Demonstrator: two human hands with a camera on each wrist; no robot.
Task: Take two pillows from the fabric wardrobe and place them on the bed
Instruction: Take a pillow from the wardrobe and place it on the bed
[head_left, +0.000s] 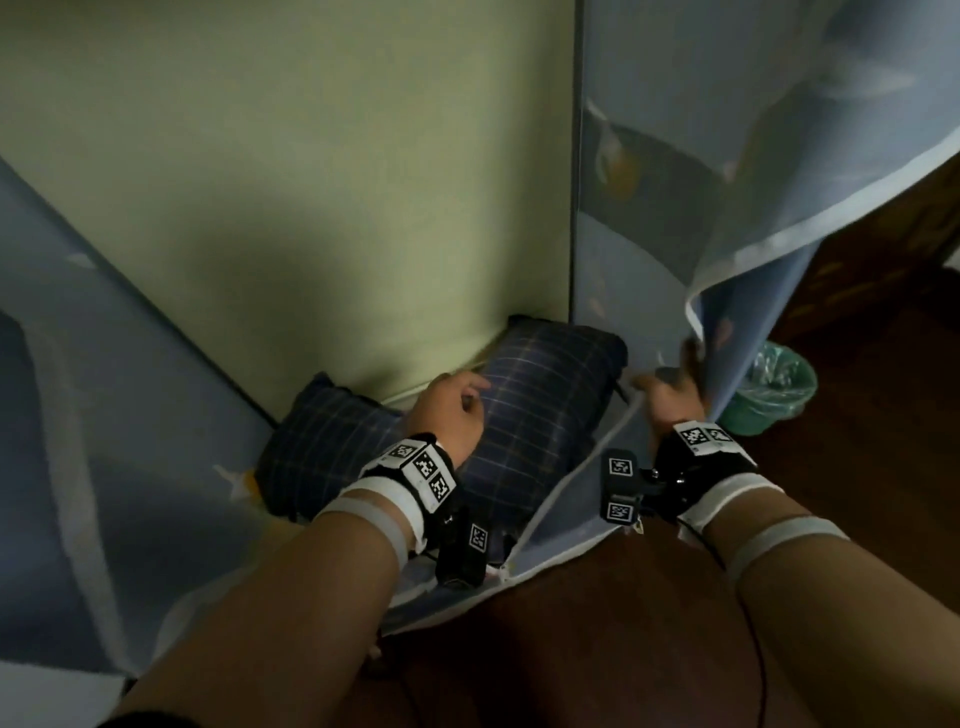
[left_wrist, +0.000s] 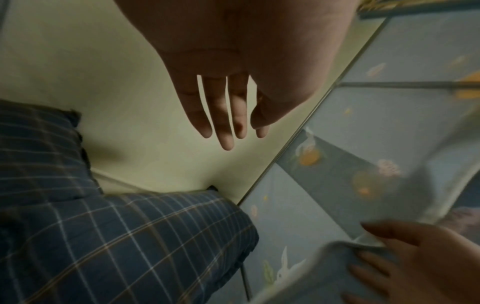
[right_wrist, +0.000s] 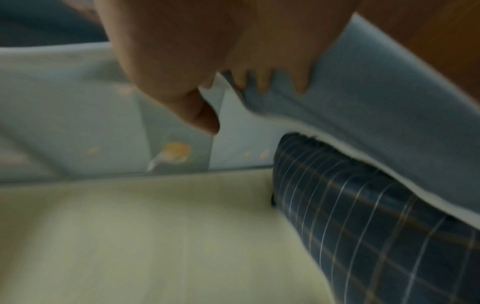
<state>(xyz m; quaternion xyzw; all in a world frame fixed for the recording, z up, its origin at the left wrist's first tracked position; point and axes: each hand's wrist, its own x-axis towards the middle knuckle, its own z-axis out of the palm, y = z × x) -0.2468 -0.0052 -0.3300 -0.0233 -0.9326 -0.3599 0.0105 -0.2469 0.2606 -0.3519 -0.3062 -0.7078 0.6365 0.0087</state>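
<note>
Two dark blue plaid pillows lie at the bottom of the fabric wardrobe: the upper pillow (head_left: 540, 415) (left_wrist: 142, 246) (right_wrist: 363, 226) leans across the lower pillow (head_left: 322, 447) (left_wrist: 36, 154). My left hand (head_left: 452, 410) (left_wrist: 228, 115) reaches over the upper pillow with straight, spread fingers and holds nothing. My right hand (head_left: 670, 400) (right_wrist: 197, 86) (left_wrist: 415, 263) grips the wardrobe's light blue front flap (head_left: 779, 182) (right_wrist: 376, 102), holding it aside to the right of the pillows. The bed is not in view.
The pale green back wall (head_left: 311, 182) stands behind the pillows. Printed blue side panels (head_left: 78, 415) close in left and right. A green waste bin (head_left: 774, 389) stands on the dark wooden floor (head_left: 857, 493) to the right of the wardrobe.
</note>
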